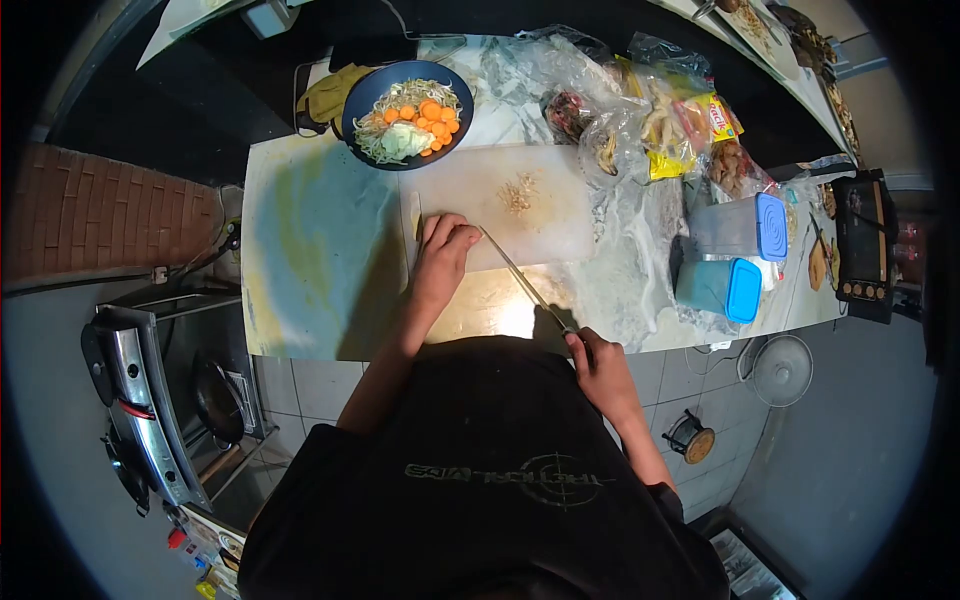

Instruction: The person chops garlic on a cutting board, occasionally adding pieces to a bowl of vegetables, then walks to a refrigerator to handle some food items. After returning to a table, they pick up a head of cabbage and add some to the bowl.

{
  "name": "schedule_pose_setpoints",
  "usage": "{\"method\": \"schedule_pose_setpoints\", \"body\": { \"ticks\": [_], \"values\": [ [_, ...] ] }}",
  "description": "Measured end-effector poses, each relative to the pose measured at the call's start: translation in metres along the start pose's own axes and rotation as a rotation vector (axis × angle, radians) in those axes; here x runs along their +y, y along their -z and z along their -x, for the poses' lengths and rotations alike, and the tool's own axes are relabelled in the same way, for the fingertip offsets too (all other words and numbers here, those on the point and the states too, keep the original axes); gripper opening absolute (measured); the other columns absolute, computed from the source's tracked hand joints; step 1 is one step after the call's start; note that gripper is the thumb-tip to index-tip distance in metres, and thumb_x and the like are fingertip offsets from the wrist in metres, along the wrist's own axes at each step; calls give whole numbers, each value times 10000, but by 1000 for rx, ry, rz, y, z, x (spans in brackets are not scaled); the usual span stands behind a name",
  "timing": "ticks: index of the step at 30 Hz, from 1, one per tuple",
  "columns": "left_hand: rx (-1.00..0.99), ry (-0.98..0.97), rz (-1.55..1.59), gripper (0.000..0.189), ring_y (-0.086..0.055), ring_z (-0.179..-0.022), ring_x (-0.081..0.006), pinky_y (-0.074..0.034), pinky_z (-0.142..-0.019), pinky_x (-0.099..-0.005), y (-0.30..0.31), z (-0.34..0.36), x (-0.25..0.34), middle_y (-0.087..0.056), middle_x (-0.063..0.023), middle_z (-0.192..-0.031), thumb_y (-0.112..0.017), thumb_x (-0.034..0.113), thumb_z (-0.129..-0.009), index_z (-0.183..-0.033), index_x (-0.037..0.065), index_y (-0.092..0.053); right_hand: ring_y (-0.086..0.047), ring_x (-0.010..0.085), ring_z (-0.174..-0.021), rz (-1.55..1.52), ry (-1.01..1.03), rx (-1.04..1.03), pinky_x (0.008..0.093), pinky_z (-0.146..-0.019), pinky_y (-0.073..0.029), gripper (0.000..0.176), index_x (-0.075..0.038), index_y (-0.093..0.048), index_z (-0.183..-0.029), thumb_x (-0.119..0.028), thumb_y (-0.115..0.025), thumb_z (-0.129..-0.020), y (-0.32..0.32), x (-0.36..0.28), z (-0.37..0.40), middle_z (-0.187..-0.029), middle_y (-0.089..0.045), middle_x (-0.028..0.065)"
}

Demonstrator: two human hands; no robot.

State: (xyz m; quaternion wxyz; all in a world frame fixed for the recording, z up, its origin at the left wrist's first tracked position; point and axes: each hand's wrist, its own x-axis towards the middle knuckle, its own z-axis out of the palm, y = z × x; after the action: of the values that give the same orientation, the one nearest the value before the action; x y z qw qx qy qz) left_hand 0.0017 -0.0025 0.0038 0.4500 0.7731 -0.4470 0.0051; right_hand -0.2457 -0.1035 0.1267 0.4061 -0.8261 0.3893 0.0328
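Observation:
In the head view my right hand [600,375] is closed round the handle of a long kitchen knife [520,278]. Its blade slants up and left, and the tip lies near the fingers of my left hand [442,258]. My left hand rests with curled fingers on the left front part of the white cutting board [560,230]; what they hold, if anything, is hidden. A small heap of pale brown chopped bits [519,194] lies on the board. Behind it stands a dark pan [352,110] with bean sprouts, sliced carrots [436,122] and pale green shredded vegetable [402,141].
Plastic bags of food [660,125] crowd the back right of the marbled table [310,240]. Two containers with blue lids [742,290] stand at the right, near a black oven [864,240]. A green cloth [335,94] lies beside the pan. A stove [150,410] is at the left.

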Motion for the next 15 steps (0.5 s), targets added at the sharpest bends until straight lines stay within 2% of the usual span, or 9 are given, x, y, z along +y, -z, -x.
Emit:
{"method": "schedule_pose_setpoints", "body": {
  "ticks": [3, 8, 15],
  "values": [
    [-17, -15, -1, 82, -524, -948, -280, -453, -820, -381, 0, 0, -2, -572, -77, -959, -671, 20, -837, -916, 41, -680, -529, 446, -592, -6, 34, 30, 418, -551, -427, 287, 40, -615, -878, -217, -561, -995, 0, -1, -3, -641, -562, 257],
    [-33, 0, 2, 93, -527, -942, -282, -447, -822, -382, 2, -2, 2, -571, -78, -956, -671, 8, -828, -916, 38, -676, -570, 483, -684, 143, 24, -4, 487, -579, -441, 307, 41, -626, -891, -246, -576, -989, 13, -6, -9, -664, -572, 281],
    [-40, -18, -4, 86, -526, -942, -284, -446, -822, -384, 2, -2, 0, -571, -81, -954, -664, -4, -828, -904, 34, -667, -564, 490, -688, 210, 27, -17, 508, -584, -443, 315, 38, -629, -880, -252, -573, -989, 13, -6, -22, -658, -569, 281]
  ]
}}
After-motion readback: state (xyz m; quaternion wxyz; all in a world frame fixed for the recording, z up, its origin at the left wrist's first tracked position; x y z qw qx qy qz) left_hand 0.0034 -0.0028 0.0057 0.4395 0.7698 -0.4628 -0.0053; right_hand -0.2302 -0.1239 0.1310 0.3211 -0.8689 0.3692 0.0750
